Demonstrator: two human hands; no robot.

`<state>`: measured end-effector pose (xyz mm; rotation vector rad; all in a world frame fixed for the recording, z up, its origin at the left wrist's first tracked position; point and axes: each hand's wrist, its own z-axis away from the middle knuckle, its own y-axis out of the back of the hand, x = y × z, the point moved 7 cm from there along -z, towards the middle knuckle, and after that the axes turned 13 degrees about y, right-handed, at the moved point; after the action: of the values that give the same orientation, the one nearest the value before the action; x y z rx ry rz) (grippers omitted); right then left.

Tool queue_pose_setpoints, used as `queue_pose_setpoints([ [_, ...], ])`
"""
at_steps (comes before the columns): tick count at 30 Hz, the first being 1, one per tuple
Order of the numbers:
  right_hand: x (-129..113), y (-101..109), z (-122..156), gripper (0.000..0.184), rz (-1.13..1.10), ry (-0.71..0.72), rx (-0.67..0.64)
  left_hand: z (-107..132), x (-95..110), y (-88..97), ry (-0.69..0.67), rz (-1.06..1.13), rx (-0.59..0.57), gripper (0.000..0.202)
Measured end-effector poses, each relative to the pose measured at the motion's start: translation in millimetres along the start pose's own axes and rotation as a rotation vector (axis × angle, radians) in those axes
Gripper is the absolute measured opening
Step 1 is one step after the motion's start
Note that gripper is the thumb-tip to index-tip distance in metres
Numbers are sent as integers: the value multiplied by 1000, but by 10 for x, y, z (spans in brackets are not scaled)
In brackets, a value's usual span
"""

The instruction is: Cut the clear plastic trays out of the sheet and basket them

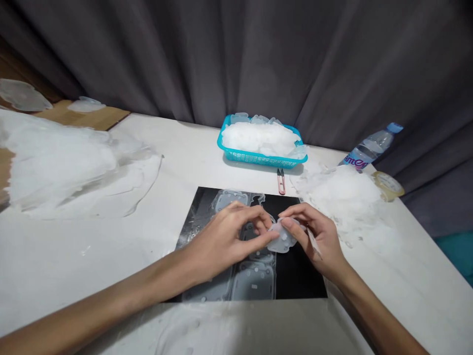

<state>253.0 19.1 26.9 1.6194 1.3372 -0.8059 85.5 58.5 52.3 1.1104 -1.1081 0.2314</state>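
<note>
Probably light, bendy, slick: plastic piece (283, 243), right of centre. Left hand (236, 230), right hand (320, 235) pinch its edges; sensible hold.

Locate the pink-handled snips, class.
In the head view, the snips lie slightly right of centre on the white table, between the blue basket and the black mat.
</note>
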Motion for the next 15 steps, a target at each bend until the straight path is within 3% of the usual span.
queue_pose_setpoints([
  [6,-78,28,-21,8,97,112,-37,83,167,132,-235,-149,131,6],
  [15,-125,2,-16,6,46,126,-29,52,237,217,-236,-172,152,8],
])
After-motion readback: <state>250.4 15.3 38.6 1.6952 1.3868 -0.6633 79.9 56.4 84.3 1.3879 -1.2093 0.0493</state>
